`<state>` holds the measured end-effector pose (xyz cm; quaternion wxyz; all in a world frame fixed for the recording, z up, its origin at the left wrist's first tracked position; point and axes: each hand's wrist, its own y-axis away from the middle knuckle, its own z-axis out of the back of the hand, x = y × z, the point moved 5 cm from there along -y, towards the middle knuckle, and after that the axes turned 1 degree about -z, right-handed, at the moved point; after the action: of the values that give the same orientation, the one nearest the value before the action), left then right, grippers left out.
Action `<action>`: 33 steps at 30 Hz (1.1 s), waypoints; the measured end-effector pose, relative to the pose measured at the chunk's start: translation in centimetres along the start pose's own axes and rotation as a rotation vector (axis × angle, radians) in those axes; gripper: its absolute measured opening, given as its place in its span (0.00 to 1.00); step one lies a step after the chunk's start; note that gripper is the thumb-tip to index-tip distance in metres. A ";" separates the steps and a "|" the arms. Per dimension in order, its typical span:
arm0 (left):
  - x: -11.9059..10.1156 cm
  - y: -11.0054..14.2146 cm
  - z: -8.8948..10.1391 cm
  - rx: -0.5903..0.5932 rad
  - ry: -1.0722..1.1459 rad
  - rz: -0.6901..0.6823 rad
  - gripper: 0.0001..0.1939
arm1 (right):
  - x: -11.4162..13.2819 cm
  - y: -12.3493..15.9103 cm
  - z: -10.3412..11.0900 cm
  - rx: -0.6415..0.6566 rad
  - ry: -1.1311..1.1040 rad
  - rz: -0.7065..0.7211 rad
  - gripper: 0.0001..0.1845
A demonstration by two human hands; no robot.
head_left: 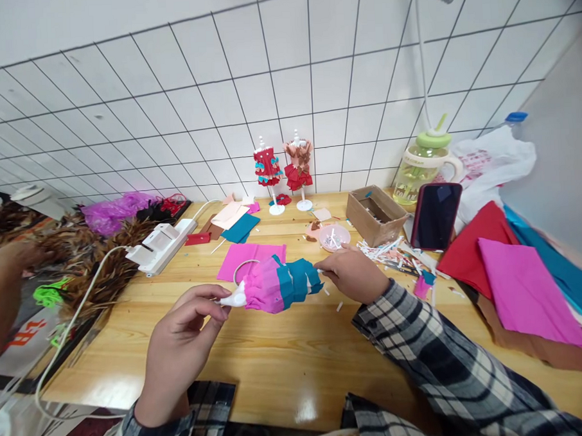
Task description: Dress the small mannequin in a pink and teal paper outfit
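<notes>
A miniature dress form (284, 284) lies sideways above the table, dressed in pink and teal crepe paper with ruffled tiers. My left hand (187, 332) pinches the thin tip of its white neck between thumb and fingers. At the teal hem, the fingertips of my right hand (356, 273) are pressed together; what they grip is too small to make out. A thin ring-like loop (245, 266) shows beside the form's white shoulder. Under it lies a pink paper sheet (228, 262). Two finished-looking dress forms, one red and teal (267, 167), one brown and red (299, 166), stand upright by the wall.
On the right are a cardboard box (380, 224), a small dish (334, 236), scattered white sticks (393, 252), a phone (435, 217), a green-lidded jug (419, 167) and folded paper (530, 291). Left are a power strip (160, 246), feathers (124, 264) and another person's arm (4, 282).
</notes>
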<state>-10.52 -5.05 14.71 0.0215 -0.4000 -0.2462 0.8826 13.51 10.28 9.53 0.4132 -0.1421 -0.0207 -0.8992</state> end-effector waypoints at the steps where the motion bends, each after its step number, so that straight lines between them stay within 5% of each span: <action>1: -0.1 0.0 0.0 -0.005 -0.004 -0.002 0.08 | 0.0 0.0 0.1 -0.012 0.001 -0.001 0.14; 13: -0.1 0.2 0.3 -0.200 0.109 0.062 0.05 | 0.3 0.7 1.8 -0.383 0.009 -0.014 0.12; 16: 0.1 0.4 0.3 -0.244 0.279 0.157 0.18 | 0.4 0.9 2.2 -0.463 0.008 -0.025 0.12; 24: -1.3 0.4 -0.6 -0.113 0.338 0.322 0.27 | 0.3 1.0 2.4 -0.523 0.011 -0.036 0.13; 33: -1.0 0.3 -0.5 -0.086 0.183 0.279 0.30 | 0.3 1.1 2.4 -0.528 0.020 -0.050 0.14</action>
<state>-9.49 -5.30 14.98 -0.0963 -0.5095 -0.2229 0.8255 14.73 9.71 11.84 0.3395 -0.2358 0.2152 -0.8848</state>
